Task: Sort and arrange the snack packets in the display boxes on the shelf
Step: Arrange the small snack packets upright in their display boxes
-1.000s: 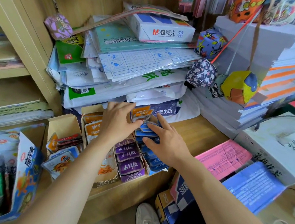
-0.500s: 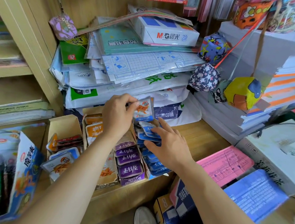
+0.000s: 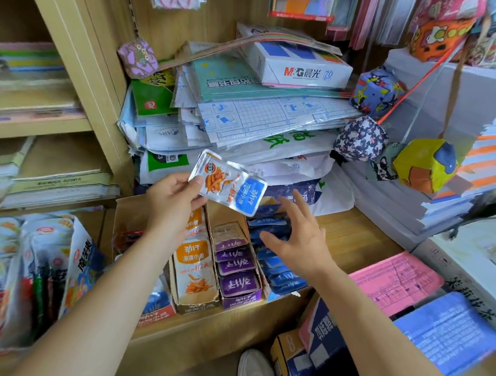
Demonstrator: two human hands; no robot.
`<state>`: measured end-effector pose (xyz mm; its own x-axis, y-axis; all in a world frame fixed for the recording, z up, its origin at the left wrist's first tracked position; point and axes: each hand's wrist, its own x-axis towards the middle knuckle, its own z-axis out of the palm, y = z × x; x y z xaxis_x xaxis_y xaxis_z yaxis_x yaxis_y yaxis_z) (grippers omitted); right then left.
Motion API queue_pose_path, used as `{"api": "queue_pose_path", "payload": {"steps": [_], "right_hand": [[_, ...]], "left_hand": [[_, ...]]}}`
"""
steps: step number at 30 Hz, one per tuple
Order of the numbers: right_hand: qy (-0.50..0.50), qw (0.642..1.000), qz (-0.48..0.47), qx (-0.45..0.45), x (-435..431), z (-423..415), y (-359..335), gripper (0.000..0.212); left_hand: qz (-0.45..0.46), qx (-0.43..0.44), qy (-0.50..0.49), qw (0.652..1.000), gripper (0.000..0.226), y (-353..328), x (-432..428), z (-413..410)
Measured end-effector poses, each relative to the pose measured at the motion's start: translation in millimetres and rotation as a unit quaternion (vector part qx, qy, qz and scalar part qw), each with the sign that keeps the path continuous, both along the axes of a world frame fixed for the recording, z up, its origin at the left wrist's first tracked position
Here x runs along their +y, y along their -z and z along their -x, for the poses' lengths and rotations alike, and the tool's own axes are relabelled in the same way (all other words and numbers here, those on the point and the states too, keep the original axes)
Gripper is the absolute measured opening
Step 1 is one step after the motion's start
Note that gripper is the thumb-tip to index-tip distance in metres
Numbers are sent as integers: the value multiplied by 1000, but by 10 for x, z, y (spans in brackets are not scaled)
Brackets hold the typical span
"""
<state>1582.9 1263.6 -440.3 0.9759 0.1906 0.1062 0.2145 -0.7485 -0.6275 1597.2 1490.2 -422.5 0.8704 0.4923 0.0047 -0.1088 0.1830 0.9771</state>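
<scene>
My left hand [image 3: 174, 195] pinches a silver and blue snack packet [image 3: 228, 187] by its corner and holds it up above the display boxes. My right hand [image 3: 294, 241] hovers with fingers spread over the row of blue packets [image 3: 281, 273] in the rightmost box, touching nothing I can see. To their left a box holds purple packets [image 3: 235, 266]. Left of that, another box holds orange and white packets [image 3: 194, 268]. The leftmost cardboard box [image 3: 127, 216] is partly hidden behind my left forearm.
A tall pile of paper packs and sleeves [image 3: 247, 112] stands just behind the boxes. Patterned cloth balls [image 3: 360, 142] hang at the right. A big open snack carton [image 3: 79, 263] sits at the left. Pink [image 3: 394, 280] and blue [image 3: 447, 331] papers lie at the right.
My left hand has lifted the silver and blue packet up out of the blue row. My right hand has come off the blue packets and opened.
</scene>
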Motion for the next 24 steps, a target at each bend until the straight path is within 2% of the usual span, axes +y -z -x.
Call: {"api": "queue_pose_path", "payload": {"steps": [3,6,8,12,14,17,19,22,24], "right_hand": [[20,989,-131,-62,29,23,-83,65],[7,951,-306,-37,101,105,-189,64],[-23,931,-363,-12,150,124,-221,63],[-57,871,-487,37,144,125,-253,33],[-66,866,-493,45,78,109,-244,28],[-97,866,-486,65,2,94,-215,32],[-111,873,-469,69,-33,87,-198,35],[-129,890,-432,66,-80,100,-195,41],[-131,906,-397,62,-92,118,-196,47]], "left_hand": [[50,-4,37,998,7,-2,61,134],[85,-29,99,991,10,-18,51,273],[108,-41,144,983,16,-26,11,348],[96,-32,209,973,24,17,-53,461],[39,-23,236,971,38,30,-24,479],[-42,-10,301,953,61,0,26,492],[-46,13,310,950,56,-37,-2,517],[-73,33,260,962,32,-57,-72,532],[-86,35,241,966,25,-40,-79,522]]}}
